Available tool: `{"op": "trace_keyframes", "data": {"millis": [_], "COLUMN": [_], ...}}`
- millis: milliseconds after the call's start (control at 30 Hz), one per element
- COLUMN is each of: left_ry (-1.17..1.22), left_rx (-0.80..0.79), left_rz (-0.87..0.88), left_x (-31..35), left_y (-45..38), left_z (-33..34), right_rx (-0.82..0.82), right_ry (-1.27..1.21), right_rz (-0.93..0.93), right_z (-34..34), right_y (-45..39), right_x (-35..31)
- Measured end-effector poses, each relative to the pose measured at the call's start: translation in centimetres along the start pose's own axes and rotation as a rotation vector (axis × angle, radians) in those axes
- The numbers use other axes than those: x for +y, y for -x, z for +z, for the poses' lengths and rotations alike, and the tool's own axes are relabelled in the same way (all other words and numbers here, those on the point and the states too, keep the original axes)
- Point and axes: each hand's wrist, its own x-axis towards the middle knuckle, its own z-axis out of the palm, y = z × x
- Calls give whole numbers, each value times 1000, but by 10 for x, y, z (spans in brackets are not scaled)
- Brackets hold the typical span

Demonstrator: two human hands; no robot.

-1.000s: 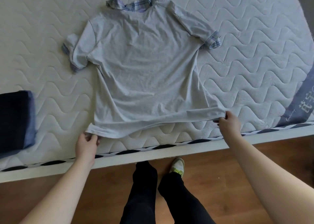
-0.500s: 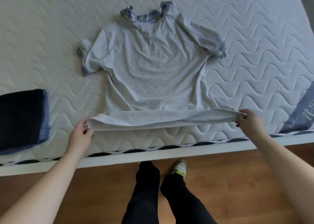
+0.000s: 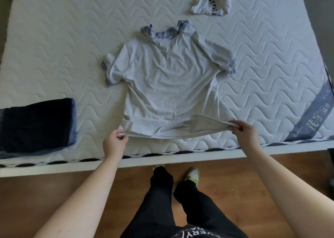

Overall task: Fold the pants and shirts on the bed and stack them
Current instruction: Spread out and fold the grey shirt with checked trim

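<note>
At the far left, folded dark pants (image 3: pixel 37 123) lie flat on the mattress (image 3: pixel 72 39), close to its near edge and well apart from the shirt. The left hand (image 3: pixel 114 143) sits just right of the pants, above the near edge of the mattress; its fingers are curled and pinch the lower left corner of the shirt (image 3: pixel 168 82) hem. The shirt is grey with plaid collar and sleeve cuffs and lies spread in the middle of the mattress, collar pointing away from the person and hem toward them. The left sleeve is crumpled and partly folded under; the right sleeve extends outward and lies flat. The hem is raised slightly off the mattress between the two hands and sags in the middle. The right hand (image 3: pixel 244 133) grips the lower right corner of the hem, fingers curled over the fabric, with the cloth drawn taut toward it. At the far edge of the mattress, right of centre, a crumpled white garment (image 3: pixel 209 1) with black lettering lies apart from the shirt. A grey band (image 3: pixel 314 115) with printed characters crosses the right corner of the mattress.
</note>
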Motion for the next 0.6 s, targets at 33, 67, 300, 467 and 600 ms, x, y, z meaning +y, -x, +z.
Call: {"op": "trace_keyframes", "data": {"millis": [33,67,300,467,600], "left_ry": [9,19,52,23,13], "left_rx": [17,29,-3,6,22], "left_rz": [-31,-67,-102,-193,-279], "left_x": [6,10,25,28,33], "left_y": [-1,-3,-13,-26,-35], "left_z": [-3,-6,-31,-29,-23], "right_rx": [8,15,61,87,87], "right_ry": [10,13,-41,-55,-44], "right_rz": [8,17,28,17,21], "right_z": [-2,-5,-22,-28,-31], "right_y": [2,3,20,35,46], "right_x": [-5,-9,-37,-47,-55]}}
